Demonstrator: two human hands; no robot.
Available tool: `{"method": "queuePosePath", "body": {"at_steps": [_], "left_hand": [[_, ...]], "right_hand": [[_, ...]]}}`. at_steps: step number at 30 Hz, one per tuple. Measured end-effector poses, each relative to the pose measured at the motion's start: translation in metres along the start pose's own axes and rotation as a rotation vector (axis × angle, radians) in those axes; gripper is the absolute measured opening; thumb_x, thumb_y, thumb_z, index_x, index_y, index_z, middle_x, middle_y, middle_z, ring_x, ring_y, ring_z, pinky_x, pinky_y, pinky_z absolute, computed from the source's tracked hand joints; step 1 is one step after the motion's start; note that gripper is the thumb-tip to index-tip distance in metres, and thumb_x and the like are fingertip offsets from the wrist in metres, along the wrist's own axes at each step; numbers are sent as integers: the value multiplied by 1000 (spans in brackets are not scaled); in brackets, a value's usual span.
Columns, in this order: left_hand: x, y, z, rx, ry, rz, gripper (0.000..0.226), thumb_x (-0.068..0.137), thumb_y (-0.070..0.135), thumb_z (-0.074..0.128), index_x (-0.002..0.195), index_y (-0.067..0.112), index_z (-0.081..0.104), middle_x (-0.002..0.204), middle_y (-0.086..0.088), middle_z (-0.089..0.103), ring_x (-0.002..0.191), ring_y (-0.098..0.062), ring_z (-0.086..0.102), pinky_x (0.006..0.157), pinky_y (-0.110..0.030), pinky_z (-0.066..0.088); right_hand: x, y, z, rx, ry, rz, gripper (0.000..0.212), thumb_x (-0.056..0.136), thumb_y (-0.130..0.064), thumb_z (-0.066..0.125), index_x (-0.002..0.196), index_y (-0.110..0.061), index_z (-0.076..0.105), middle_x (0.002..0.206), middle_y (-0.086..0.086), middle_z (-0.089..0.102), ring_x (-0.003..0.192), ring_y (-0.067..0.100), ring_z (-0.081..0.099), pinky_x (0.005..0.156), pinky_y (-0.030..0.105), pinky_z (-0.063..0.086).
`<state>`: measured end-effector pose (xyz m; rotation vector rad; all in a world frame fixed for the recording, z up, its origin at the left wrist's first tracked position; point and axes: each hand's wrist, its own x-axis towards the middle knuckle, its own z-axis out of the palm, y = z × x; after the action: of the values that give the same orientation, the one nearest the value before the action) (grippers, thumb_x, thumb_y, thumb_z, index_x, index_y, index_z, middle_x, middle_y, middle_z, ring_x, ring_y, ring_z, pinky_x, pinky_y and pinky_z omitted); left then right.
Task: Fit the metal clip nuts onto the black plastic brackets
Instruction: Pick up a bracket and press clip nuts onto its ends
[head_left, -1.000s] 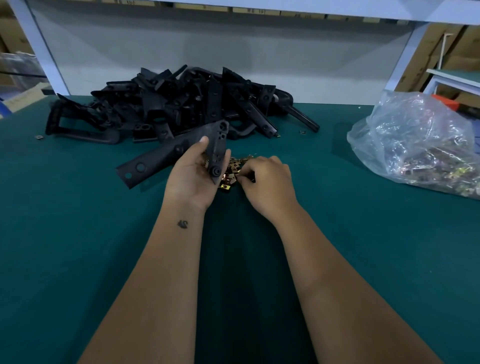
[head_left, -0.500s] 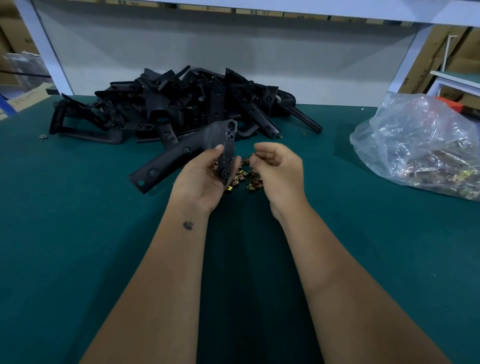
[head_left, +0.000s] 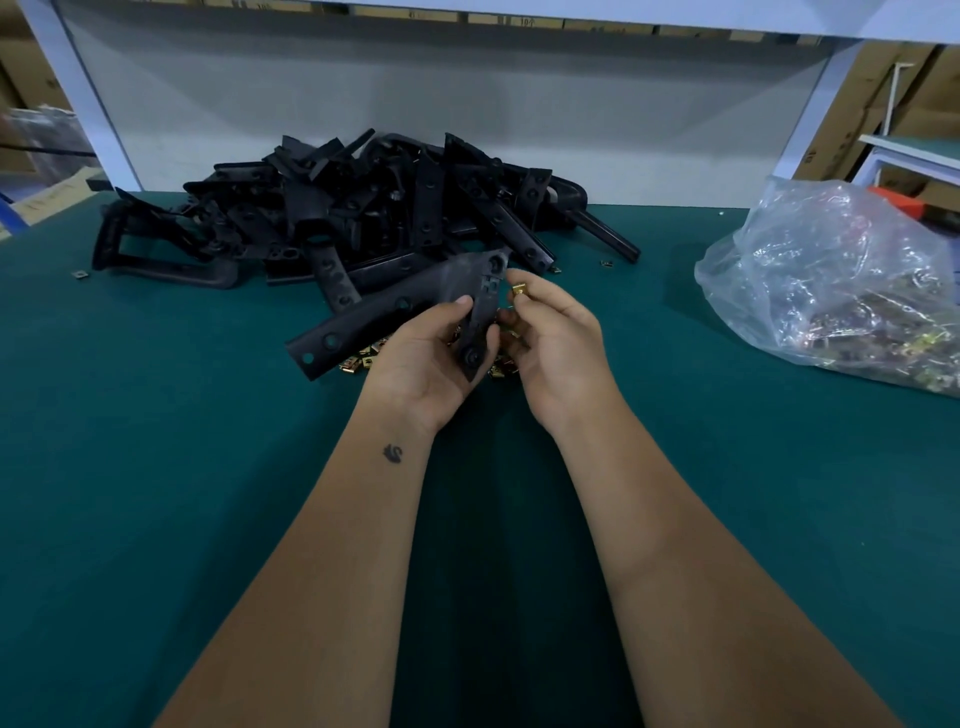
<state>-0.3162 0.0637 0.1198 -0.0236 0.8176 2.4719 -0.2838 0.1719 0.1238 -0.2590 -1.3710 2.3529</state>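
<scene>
The left hand (head_left: 434, 358) grips a black bracket (head_left: 400, 306), palm up. The right hand (head_left: 556, 343) pinches a clip nut (head_left: 518, 289), now raised from the worktop (head_left: 156, 467) pile to the bracket's top edge.

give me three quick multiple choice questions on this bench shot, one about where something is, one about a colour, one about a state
1. Where does the clear plastic bag lie?
A. at the right of the table
B. beside the left forearm
C. on top of the bracket pile

2. What colour is the table top?
A. white
B. dark green
C. red

3. What is the right hand doing?
A. lying flat on the table
B. pinching a clip nut
C. reaching into the bag

Answers:
1 A, the bag sits on the right side, apart from the bracket pile.
2 B, the surface is dark green all round.
3 B, a gold clip nut shows at its fingertips, close to the bracket that the left hand holds.
</scene>
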Motion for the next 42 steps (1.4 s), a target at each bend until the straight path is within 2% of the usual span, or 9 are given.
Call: {"method": "queuePosePath", "body": {"at_steps": [7, 12, 19, 25, 30, 33, 38, 40, 42], "left_hand": [[-1, 0, 1, -39, 19, 20, 4, 92, 5, 60, 89, 3, 62, 78, -9, 73, 66, -19, 72, 64, -25, 59], [-1, 1, 2, -48, 16, 26, 5, 93, 5, 60, 89, 2, 63, 78, -10, 74, 67, -19, 72, 66, -24, 59], [-3, 2, 0, -37, 11, 11, 6, 91, 5, 61, 87, 4, 65, 80, -9, 74, 66, -18, 71, 62, -23, 57], [-4, 2, 0, -2, 4, 2, 4, 88, 5, 61, 90, 5, 65, 80, -6, 71, 64, -15, 68, 57, -20, 54], [-5, 3, -1, 43, -3, -17, 19, 79, 7, 66, 97, 6, 68, 90, -6, 72, 74, -15, 66, 58, -19, 52], [-4, 2, -1, 76, -14, -14, 26, 67, 11, 71, 93, 8, 70, 90, -5, 72, 77, -15, 65, 57, -20, 52], [-1, 3, -4, 30, 12, -10, 21, 71, 11, 72, 92, 6, 70, 86, -6, 73, 70, -16, 67, 57, -21, 53], [-1, 3, -4, 34, 17, -15, 9, 78, 10, 70, 84, 5, 75, 84, -6, 73, 70, -17, 68, 57, -20, 53], [-1, 2, -4, 61, 0, -18, 15, 80, 11, 68, 70, 7, 79, 81, -5, 73, 69, -16, 69, 58, -19, 53]], "right_hand": [[-1, 1, 0, 7, 53, -44, 22, 89, 6, 59, 84, -13, 68, 80, 4, 67, 81, 19, 64, 81, 31, 53], [-1, 2, -1, -80, 45, -78, 22, 89, 5, 60, 83, -13, 71, 75, 3, 67, 71, 15, 65, 71, 25, 54], [0, 1, 0, -32, 24, -23, 16, 85, 8, 63, 85, -8, 64, 73, 5, 65, 65, 13, 63, 66, 24, 53], [-2, 0, 0, -37, -48, -37, 20, 86, 9, 61, 82, -8, 71, 72, 4, 69, 65, 11, 61, 66, 23, 53], [-1, 0, -1, -4, -51, -25, 20, 88, 6, 59, 83, -8, 72, 74, 5, 70, 66, 12, 62, 64, 24, 53], [-2, 0, -1, -2, -86, 0, 23, 88, 6, 58, 79, -9, 73, 74, 9, 70, 67, 16, 63, 58, 28, 53], [0, -1, -1, 76, -67, 15, 20, 89, 7, 57, 82, -7, 70, 71, 5, 67, 63, 13, 60, 59, 23, 53], [0, -1, -2, 64, -81, 17, 19, 89, 7, 57, 84, -7, 70, 72, 5, 67, 63, 12, 60, 59, 24, 53], [-1, 0, -2, 41, -98, 25, 16, 89, 6, 59, 86, -6, 70, 78, 9, 67, 69, 15, 60, 58, 26, 54]]}}
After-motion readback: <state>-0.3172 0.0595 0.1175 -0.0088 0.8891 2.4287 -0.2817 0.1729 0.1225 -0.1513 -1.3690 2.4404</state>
